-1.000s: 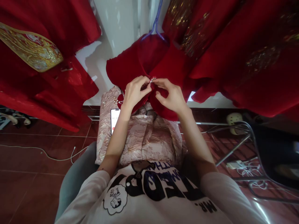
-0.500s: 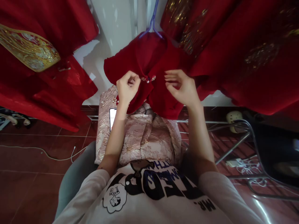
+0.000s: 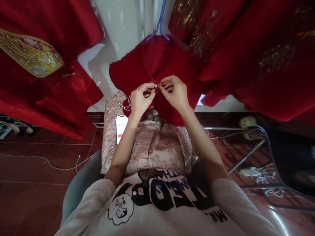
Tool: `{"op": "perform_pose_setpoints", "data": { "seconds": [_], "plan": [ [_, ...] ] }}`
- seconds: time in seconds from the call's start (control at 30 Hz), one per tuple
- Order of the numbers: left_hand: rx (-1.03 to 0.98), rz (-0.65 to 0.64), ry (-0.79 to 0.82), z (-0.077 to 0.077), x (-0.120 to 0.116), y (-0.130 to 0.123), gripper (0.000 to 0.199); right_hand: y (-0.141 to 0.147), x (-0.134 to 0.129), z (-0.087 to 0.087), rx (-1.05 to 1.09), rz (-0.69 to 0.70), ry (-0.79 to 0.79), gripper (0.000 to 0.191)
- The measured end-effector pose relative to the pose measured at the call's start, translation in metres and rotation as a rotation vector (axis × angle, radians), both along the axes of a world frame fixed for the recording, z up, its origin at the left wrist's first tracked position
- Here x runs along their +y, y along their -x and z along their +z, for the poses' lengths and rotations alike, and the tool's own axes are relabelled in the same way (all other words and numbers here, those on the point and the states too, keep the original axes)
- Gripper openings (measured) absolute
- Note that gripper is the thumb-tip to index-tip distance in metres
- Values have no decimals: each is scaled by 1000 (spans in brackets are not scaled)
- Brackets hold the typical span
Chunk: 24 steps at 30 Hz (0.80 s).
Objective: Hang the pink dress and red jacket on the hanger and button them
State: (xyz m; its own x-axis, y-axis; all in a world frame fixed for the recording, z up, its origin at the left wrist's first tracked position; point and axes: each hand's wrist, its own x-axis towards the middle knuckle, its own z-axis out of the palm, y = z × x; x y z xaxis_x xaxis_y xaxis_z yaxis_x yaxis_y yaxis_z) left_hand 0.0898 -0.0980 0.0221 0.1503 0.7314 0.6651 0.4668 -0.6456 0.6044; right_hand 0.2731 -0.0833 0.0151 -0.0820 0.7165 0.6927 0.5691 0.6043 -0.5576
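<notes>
A red short jacket or cape (image 3: 185, 62) hangs from a purple hanger (image 3: 161, 24) in front of me. Its two front edges meet at a small beaded clasp (image 3: 156, 85). My left hand (image 3: 142, 100) has its fingertips on the left end of this clasp, fingers bent. From the other side, the thumb and fingers of my right hand (image 3: 176, 93) pinch the right end. Both hands hide part of the clasp. More beaded trim (image 3: 126, 106) shows beside my left wrist.
Shiny pink quilted fabric (image 3: 167, 141) lies over my lap, with a lit phone (image 3: 119, 132) on its left side. Red gowns hang left (image 3: 81, 88) and right (image 3: 236, 75). A black chair (image 3: 290, 157) with a metal frame stands right, near tangled white cables (image 3: 261, 177).
My right hand has moved left to the clasp and closed on it. My left hand has shifted slightly right and down, its fingertips now at the clasp.
</notes>
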Motion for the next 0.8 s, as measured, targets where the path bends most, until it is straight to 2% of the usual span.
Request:
{"op": "perform_pose_setpoints", "data": {
  "seconds": [0.23, 0.5, 0.63, 0.8],
  "plan": [
    [-28, 45, -34, -4, 2, -4, 23, -11, -5, 15, -7, 96, 27, 43],
    [-70, 34, -22, -11, 10, -7, 19, -2, 10, 12, 1, 88, 11, 28],
    [-65, 32, -42, -15, 16, -9, 18, 3, 9, 13, 17, 60, 5, 24],
    [-222, -5, -22, -21, 23, -9, 16, 8, 2, 20, 75, 82, 15, 28]
  ]
}}
